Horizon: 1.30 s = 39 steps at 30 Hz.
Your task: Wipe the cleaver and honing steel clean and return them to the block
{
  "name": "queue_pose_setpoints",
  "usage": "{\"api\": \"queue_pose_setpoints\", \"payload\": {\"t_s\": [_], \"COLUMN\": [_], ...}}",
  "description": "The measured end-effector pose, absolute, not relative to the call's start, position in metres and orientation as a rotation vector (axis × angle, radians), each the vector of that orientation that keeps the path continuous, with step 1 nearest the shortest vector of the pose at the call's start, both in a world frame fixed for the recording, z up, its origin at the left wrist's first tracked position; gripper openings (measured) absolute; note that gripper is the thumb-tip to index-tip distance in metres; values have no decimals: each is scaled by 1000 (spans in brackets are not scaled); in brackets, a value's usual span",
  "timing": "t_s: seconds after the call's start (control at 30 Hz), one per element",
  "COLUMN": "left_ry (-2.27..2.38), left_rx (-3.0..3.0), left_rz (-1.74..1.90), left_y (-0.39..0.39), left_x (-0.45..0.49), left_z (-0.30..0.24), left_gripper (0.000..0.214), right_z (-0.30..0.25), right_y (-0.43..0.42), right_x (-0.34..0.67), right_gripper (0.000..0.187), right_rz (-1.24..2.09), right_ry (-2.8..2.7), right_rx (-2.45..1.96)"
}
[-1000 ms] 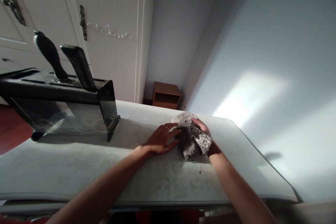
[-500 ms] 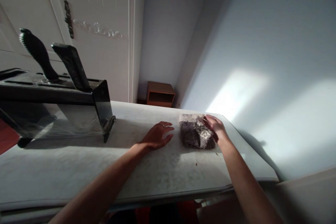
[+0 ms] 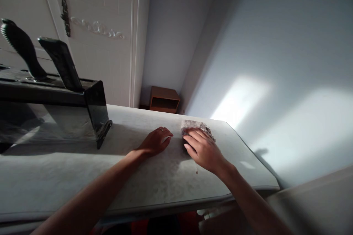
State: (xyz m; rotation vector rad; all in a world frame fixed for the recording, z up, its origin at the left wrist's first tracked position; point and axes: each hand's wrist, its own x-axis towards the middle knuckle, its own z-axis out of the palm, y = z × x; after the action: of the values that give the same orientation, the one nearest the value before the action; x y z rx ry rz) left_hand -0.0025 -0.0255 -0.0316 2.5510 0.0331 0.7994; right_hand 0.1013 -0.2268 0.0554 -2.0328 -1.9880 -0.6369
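My right hand (image 3: 205, 151) lies palm down over a folded grey-brown towelling cloth (image 3: 190, 123), its fingers stretched out on top and slightly apart. The hand covers much of the cloth; a pale strip along the far edge and a ruffled right part stay visible. My left hand (image 3: 154, 141) rests by the white tabletop (image 3: 129, 176), just left of the cloth and apart from it. Its fingers are loosely extended, with a ring on one and nothing held. A small brown crumb (image 3: 196, 172) lies on the near side of the cloth.
On the left stands a black knife block (image 3: 95, 114) with clear sides, holding two black-handled items. Beyond the table are a white panelled door (image 3: 110, 62) and a small brown cabinet (image 3: 164, 93). A pale wall (image 3: 261, 51) runs along the right.
My right hand has moved from the cloth's right edge to lie over its top. My left hand stays beside it, and the whole view has shifted slightly.
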Motion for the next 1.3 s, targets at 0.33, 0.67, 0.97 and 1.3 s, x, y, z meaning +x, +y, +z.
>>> {"api": "queue_pose_setpoints", "payload": {"t_s": [0.33, 0.67, 0.97, 1.3], "left_ry": [98, 171, 194, 290], "left_rx": [2512, 2482, 2438, 2406], "left_rz": [796, 708, 737, 710], "left_y": [-22, -16, -10, -8], "left_x": [-6, -6, -3, -7], "left_z": [-27, -28, -33, -31], "left_gripper": [22, 27, 28, 32], "right_z": [24, 24, 21, -6], "right_y": [-238, -310, -397, -421], "right_x": [142, 195, 253, 276], "right_gripper": [84, 62, 32, 54], "right_rz": [-96, -31, -44, -220], "right_ry": [-1688, -1427, -1067, -1305], "right_rx": [-2686, -2593, -2555, -2605]}}
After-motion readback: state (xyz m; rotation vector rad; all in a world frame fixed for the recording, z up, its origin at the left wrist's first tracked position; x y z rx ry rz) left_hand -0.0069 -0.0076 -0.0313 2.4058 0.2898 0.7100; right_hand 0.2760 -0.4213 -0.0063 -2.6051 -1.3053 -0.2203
